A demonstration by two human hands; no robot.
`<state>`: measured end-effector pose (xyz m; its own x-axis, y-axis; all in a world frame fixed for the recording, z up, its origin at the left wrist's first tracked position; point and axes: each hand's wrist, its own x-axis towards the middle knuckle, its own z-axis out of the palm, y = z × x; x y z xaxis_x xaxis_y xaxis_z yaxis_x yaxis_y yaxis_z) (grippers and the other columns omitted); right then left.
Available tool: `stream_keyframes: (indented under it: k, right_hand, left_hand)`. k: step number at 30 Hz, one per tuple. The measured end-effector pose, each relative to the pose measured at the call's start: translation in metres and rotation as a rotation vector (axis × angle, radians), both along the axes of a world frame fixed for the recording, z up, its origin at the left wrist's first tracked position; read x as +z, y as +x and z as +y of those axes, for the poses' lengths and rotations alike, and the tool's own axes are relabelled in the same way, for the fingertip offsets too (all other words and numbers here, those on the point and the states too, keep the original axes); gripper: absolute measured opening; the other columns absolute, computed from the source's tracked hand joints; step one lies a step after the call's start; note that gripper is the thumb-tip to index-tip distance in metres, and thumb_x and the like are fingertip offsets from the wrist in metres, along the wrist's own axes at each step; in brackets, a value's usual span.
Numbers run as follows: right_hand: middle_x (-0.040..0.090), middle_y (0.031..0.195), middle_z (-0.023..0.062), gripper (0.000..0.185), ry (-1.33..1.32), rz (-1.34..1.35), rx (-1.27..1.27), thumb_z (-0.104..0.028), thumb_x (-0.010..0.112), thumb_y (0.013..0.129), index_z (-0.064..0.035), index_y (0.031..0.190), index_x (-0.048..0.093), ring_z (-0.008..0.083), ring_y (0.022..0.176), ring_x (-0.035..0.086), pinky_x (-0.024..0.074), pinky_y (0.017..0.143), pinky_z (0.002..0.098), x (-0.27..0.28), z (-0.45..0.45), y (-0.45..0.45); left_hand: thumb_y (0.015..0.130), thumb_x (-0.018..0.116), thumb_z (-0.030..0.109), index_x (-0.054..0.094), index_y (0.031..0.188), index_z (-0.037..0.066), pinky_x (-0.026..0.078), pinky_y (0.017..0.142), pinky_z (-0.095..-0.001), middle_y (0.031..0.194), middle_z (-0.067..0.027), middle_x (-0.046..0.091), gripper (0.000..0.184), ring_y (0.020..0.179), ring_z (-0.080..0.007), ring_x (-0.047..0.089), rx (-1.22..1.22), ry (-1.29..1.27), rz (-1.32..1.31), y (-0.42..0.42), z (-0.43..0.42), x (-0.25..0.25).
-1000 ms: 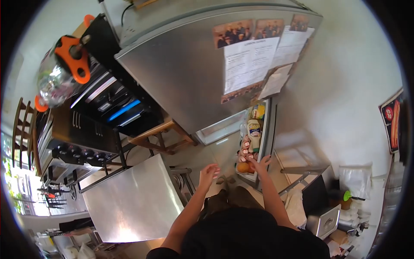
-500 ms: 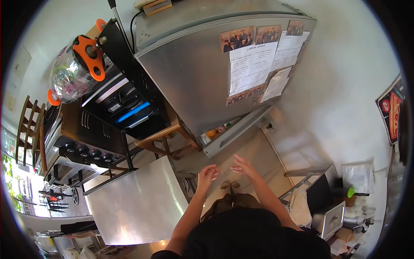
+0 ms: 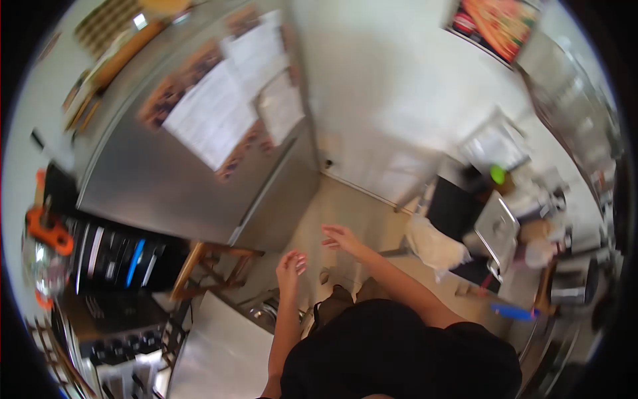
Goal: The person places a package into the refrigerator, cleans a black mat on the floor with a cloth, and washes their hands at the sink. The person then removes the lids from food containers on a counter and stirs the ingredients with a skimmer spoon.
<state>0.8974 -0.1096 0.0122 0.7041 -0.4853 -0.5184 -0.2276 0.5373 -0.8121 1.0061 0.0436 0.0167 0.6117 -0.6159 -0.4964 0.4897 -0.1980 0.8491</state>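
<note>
In front of my body, my left hand (image 3: 291,264) is raised with its fingers loosely curled and apart, holding nothing. My right hand (image 3: 340,237) hangs over the floor (image 3: 372,219) with fingers spread and nothing in it. Beyond both hands stands the metal fridge (image 3: 179,179), its lower door (image 3: 282,193) closed. Papers (image 3: 211,114) and photos are stuck on its upper door. Neither hand touches anything.
A steel table (image 3: 219,346) stands at the lower left, with a wooden stool (image 3: 216,263) and an oven (image 3: 119,319) near it. To the right are a cloth (image 3: 435,245), a metal lid (image 3: 497,229) and a blue object (image 3: 515,311).
The lower fridge door has gone from wide open to closed. My right hand has come away from it, and my view has swung to the right.
</note>
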Motion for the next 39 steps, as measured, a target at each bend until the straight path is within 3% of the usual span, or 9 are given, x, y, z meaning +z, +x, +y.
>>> stream_keyframes:
  k: [8, 14, 17, 22, 30, 34, 37, 39]
  right_hand:
    - [0.051, 0.106, 0.0039, 0.035, -0.059, -0.023, -0.275, -0.026, 0.048, 0.082, -0.0075, 0.111, 0.046, 0.0153, 0.083, 0.054, 0.0431, 0.071, 0.0274, -0.003, -0.024, -0.129]
    - [0.053, 0.103, 0.0041, 0.031, -0.066, 0.031, -0.551, -0.024, 0.044, 0.084, -0.0076, 0.110, 0.047, 0.0145, 0.083, 0.054, 0.0426, 0.072, 0.0270, 0.011, -0.010, -0.266]
    - [0.053, 0.103, 0.0044, 0.030, -0.099, 0.014, -0.651, -0.023, 0.044, 0.084, -0.0075, 0.110, 0.047, 0.0145, 0.083, 0.054, 0.0425, 0.072, 0.0269, 0.031, 0.005, -0.317]
    - [0.054, 0.102, 0.0049, 0.029, -0.208, -0.045, -0.810, -0.022, 0.044, 0.084, -0.0072, 0.109, 0.047, 0.0147, 0.083, 0.054, 0.0426, 0.071, 0.0268, 0.050, 0.015, -0.378]
    - [0.055, 0.098, 0.0059, 0.027, -0.254, -0.046, -1.066, -0.021, 0.045, 0.083, -0.0062, 0.106, 0.048, 0.0136, 0.081, 0.054, 0.0423, 0.069, 0.0245, 0.067, 0.002, -0.420]
    - [0.055, 0.087, 0.0039, 0.023, -0.274, 0.021, -1.140, -0.018, 0.046, 0.082, -0.0051, 0.101, 0.049, 0.0108, 0.074, 0.053, 0.0422, 0.063, 0.0217, 0.058, -0.012, -0.427]
    - [0.053, 0.080, 0.0024, 0.020, -0.321, 0.130, -1.159, -0.017, 0.047, 0.082, -0.0051, 0.098, 0.049, 0.0091, 0.070, 0.051, 0.0416, 0.059, 0.0205, 0.053, -0.022, -0.432]
    - [0.052, 0.077, 0.0017, 0.018, -0.341, 0.188, -1.160, -0.016, 0.048, 0.081, -0.0050, 0.096, 0.049, 0.0082, 0.068, 0.050, 0.0413, 0.057, 0.0199, 0.048, -0.030, -0.433]
  left_hand:
    - [0.081, 0.044, 0.011, 0.051, 0.100, 0.004, 0.044, 0.065, -0.0239, 0.087, -0.0068, 0.059, 0.021, 0.078, -0.0131, 0.055, -0.366, -0.024, -0.072, -0.074, -0.084, -0.003]
    - [0.080, 0.046, 0.011, 0.051, 0.100, 0.004, 0.043, 0.064, -0.0229, 0.087, -0.0058, 0.058, 0.021, 0.078, -0.0124, 0.055, -0.727, -0.109, -0.266, -0.191, -0.133, -0.007]
    - [0.079, 0.047, 0.007, 0.052, 0.098, 0.002, 0.044, 0.063, -0.0221, 0.086, -0.0069, 0.058, 0.020, 0.073, -0.0106, 0.054, -0.886, -0.271, -0.189, -0.260, -0.148, 0.013]
    - [0.079, 0.048, 0.006, 0.052, 0.098, 0.002, 0.044, 0.063, -0.0228, 0.085, -0.0058, 0.057, 0.020, 0.071, -0.0101, 0.053, -1.004, -0.394, -0.288, -0.333, -0.164, 0.041]
    - [0.074, 0.053, 0.004, 0.052, 0.098, 0.006, 0.043, 0.058, -0.0202, 0.088, -0.0040, 0.049, 0.024, 0.075, -0.0111, 0.049, -0.854, -0.465, -0.706, -0.338, -0.215, 0.068]
    - [0.072, 0.055, 0.008, 0.052, 0.096, 0.005, 0.042, 0.067, -0.0285, 0.092, -0.0077, 0.045, 0.024, 0.079, -0.0168, 0.048, -0.868, -0.418, -0.845, -0.335, -0.253, 0.065]
    - [0.068, 0.061, 0.017, 0.054, 0.094, 0.007, 0.039, 0.069, -0.0319, 0.085, -0.0070, 0.046, 0.028, 0.083, -0.0224, 0.044, -0.738, -0.509, -1.248, -0.345, -0.283, 0.070]
    - [0.068, 0.061, 0.020, 0.055, 0.091, 0.007, 0.037, 0.070, -0.0340, 0.085, -0.0077, 0.046, 0.028, 0.084, -0.0242, 0.044, -0.822, -0.485, -1.286, -0.352, -0.296, 0.070]
